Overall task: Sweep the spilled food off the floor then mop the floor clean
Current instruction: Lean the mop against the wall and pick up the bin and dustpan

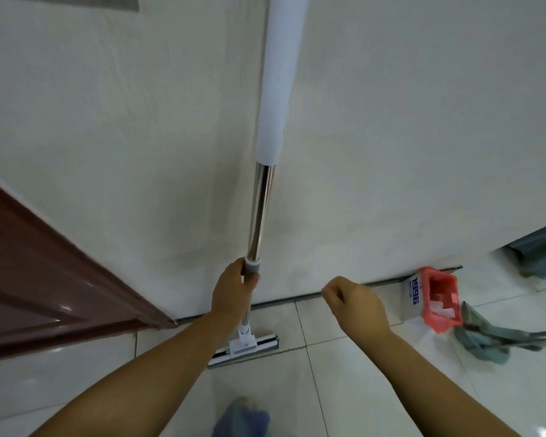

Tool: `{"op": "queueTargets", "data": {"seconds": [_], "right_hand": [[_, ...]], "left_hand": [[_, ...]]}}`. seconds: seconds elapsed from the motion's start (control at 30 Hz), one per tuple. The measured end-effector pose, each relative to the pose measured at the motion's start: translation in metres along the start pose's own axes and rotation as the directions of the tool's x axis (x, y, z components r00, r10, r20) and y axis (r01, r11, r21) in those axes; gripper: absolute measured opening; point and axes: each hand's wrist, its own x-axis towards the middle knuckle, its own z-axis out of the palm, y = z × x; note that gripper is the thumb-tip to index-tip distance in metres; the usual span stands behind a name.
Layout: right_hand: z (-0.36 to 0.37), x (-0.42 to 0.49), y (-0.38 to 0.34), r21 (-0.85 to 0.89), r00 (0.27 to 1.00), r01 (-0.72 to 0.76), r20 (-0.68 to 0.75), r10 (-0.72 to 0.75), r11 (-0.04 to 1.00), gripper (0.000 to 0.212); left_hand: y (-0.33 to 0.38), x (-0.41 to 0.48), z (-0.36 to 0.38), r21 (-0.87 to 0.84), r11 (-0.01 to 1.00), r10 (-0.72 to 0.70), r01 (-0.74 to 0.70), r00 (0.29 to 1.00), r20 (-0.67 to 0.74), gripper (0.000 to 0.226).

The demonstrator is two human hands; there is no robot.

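At nine o'clock of the left hand (234, 290), a brown door (44, 279) meets the white wall (391, 152). That hand wraps the mop (260, 216) at its grey collar, with the shaft upright along the wall. The mop head (246, 346) sits on the floor tiles (344, 389) at the hand's six o'clock. The right hand (355, 302), at three o'clock, is apart from the shaft, fingers curled on nothing. Further toward three o'clock lie a red-rimmed white carton (435, 302) and a grey-green cloth (483, 340), well apart from the mop head.
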Motion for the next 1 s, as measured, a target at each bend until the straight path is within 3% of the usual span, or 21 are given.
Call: {"op": "queueTargets", "data": {"seconds": [0.1, 0.17, 0.23, 0.33, 0.43, 0.53, 0.73, 1.0], "right_hand": [[0.014, -0.015, 0.032, -0.047, 0.996, -0.074, 0.045, 0.076, 0.996, 0.02], [0.013, -0.025, 0.057, -0.074, 0.991, -0.113, 0.065, 0.118, 0.991, 0.021], [0.009, -0.035, 0.086, -0.108, 0.986, -0.14, 0.073, 0.148, 0.984, 0.022], [-0.004, -0.053, 0.135, -0.148, 0.98, -0.177, 0.066, 0.188, 0.973, 0.025], [-0.019, -0.071, 0.192, -0.132, 0.961, -0.257, 0.069, 0.267, 0.957, 0.026], [-0.038, -0.097, 0.26, -0.061, 0.927, -0.362, 0.082, 0.366, 0.93, 0.025], [-0.091, -0.152, 0.41, 0.072, 0.804, -0.594, 0.07, 0.59, 0.801, 0.015], [-0.168, -0.166, 0.561, 0.142, 0.708, -0.695, -0.039, 0.706, 0.705, 0.019]], "left_hand": [[-0.001, -0.012, 0.011, -0.006, 1.0, -0.031, 0.031, 0.98, -0.197, 0.035], [-0.004, -0.029, 0.024, 0.001, 0.997, -0.075, 0.078, 0.964, -0.257, 0.032], [-0.007, -0.048, 0.043, 0.035, 0.993, -0.1, 0.108, 0.978, -0.183, 0.023], [0.006, -0.068, 0.084, 0.101, 0.988, -0.126, 0.117, 0.988, 0.093, 0.016], [0.041, -0.076, 0.139, 0.191, 0.98, -0.12, 0.052, 0.923, 0.365, 0.022], [0.079, -0.092, 0.207, 0.253, 0.967, -0.1, -0.038, 0.853, 0.512, 0.03], [0.143, -0.138, 0.346, 0.246, 0.965, -0.078, -0.095, 0.787, 0.612, 0.03], [0.227, -0.15, 0.481, 0.148, 0.984, -0.018, -0.101, 0.767, 0.641, 0.024]]}}
